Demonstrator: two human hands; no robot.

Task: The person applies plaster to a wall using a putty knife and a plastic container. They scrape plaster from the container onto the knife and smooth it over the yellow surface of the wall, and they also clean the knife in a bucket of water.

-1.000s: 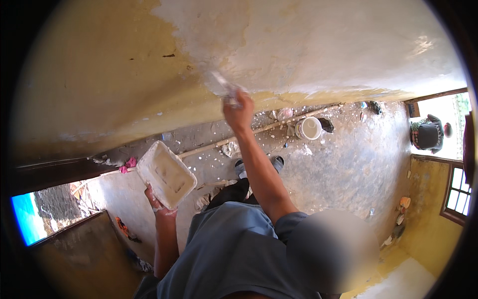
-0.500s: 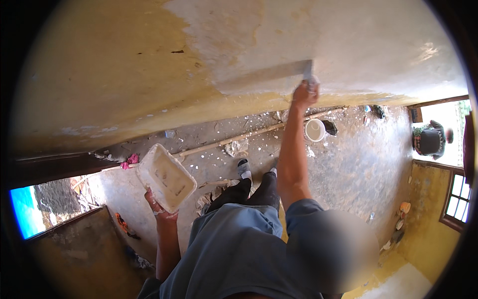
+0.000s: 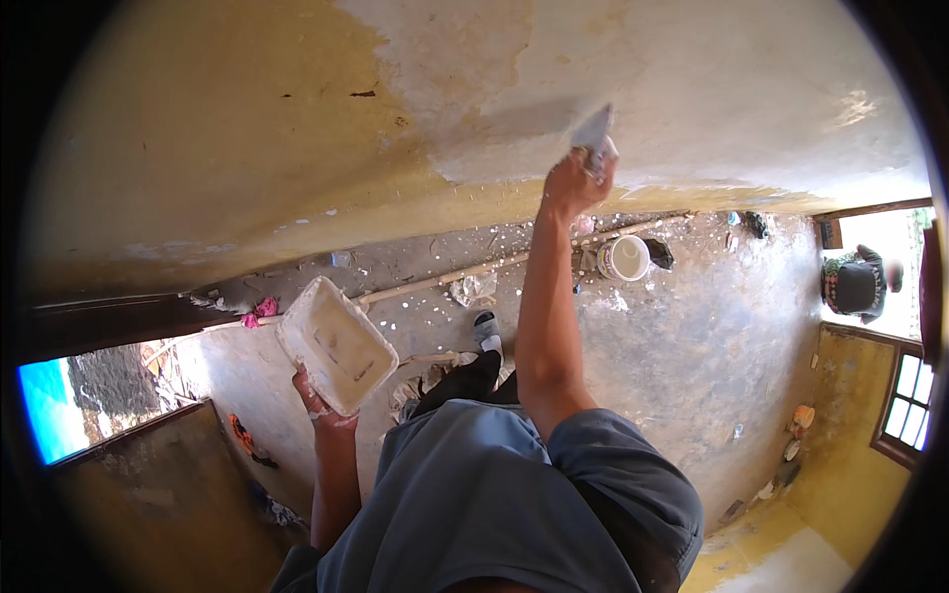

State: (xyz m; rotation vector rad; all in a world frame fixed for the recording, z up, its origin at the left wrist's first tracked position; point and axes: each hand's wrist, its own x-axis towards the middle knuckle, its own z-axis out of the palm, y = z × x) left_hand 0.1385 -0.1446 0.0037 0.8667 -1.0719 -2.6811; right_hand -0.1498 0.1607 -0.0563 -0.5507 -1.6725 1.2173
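Note:
My right hand (image 3: 581, 180) is closed around the handle of a putty knife (image 3: 593, 128) with a broad, smeared blade. The blade is at the wall (image 3: 692, 89), which is coated pale grey-white on the right and is bare yellow on the left; I cannot tell whether it touches. My left hand (image 3: 321, 400) grips the lower left edge of a white rectangular tub (image 3: 314, 306), tilted, with off-white paste smeared over its inside. White residue sticks to the fingers of both hands.
A long wooden pole (image 3: 435, 284) lies along the wall's foot. Beside it stand a white bucket (image 3: 625, 258) and a dark plastic bag (image 3: 659, 254). White splatters and scraps dot the floor. A person (image 3: 854, 285) is at the doorway on the right.
My right hand has moved a little left, and the putty knife's blade has turned more broadside to view. The tub in my left hand has shifted slightly right.

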